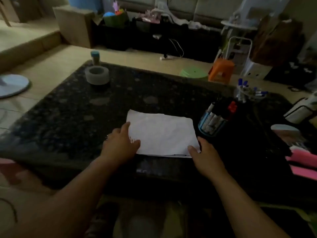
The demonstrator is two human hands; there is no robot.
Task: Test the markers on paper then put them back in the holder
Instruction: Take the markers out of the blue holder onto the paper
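A white sheet of paper (162, 133) lies flat near the front edge of a dark speckled table (72, 114). My left hand (120, 145) rests on the paper's left edge, fingers straight and thumb on the sheet. My right hand (205, 155) touches the paper's near right corner with relaxed fingers. Just right of the paper stands a blue-rimmed holder (211, 125) with several markers (221, 110) in it, black and red caps up. Neither hand holds a marker.
A second clear cup of blue-capped pens (248, 92) stands behind the holder. A grey tape roll (97, 74) and a small jar (95, 57) sit at the table's far left. Pink items (303, 162) and a white case (300, 110) lie at the right. An orange stool (221, 70) stands on the floor.
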